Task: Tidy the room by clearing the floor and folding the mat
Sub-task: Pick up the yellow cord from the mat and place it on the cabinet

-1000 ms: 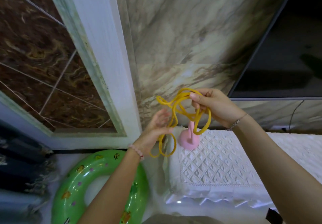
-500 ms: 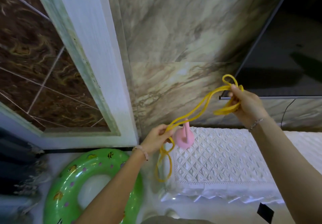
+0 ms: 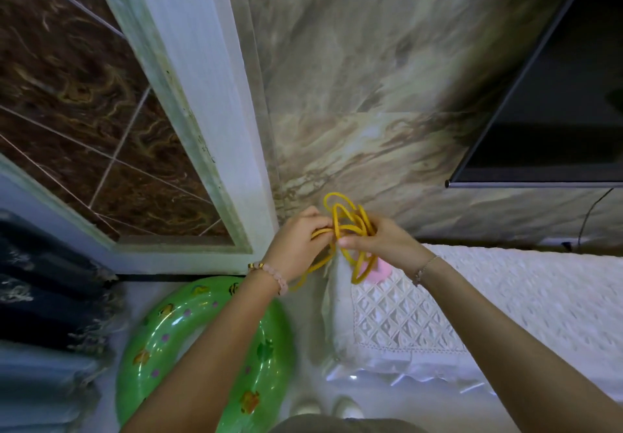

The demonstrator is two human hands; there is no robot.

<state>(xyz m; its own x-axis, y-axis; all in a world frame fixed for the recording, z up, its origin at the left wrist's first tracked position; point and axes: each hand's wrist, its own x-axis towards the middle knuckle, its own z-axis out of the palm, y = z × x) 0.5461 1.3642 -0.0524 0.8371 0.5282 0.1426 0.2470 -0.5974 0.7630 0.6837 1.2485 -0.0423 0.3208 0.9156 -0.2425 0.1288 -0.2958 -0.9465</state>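
Both hands pinch a yellow cord [image 3: 347, 227] gathered into several loops, held in the air in front of a marbled wall [image 3: 364, 78]. Left hand [image 3: 296, 243] has its fingers curled shut around strands on the left side of the bundle, and a loose loop hangs below its wrist. Right hand [image 3: 381, 243] presses thumb and fingers together on the middle of the coils, with more loops standing above and drooping beneath it. Just behind the lower loops sits something pink [image 3: 379, 270], mostly hidden, possibly a small stand. It rests on a white quilted cover [image 3: 472, 304] running along the wall's foot. A green inflatable swim ring [image 3: 161, 338] printed with small cartoon shapes lies on the floor under the left forearm. At upper right hangs a dark flat screen [image 3: 556, 102]. No readable writing or brand shows anywhere.
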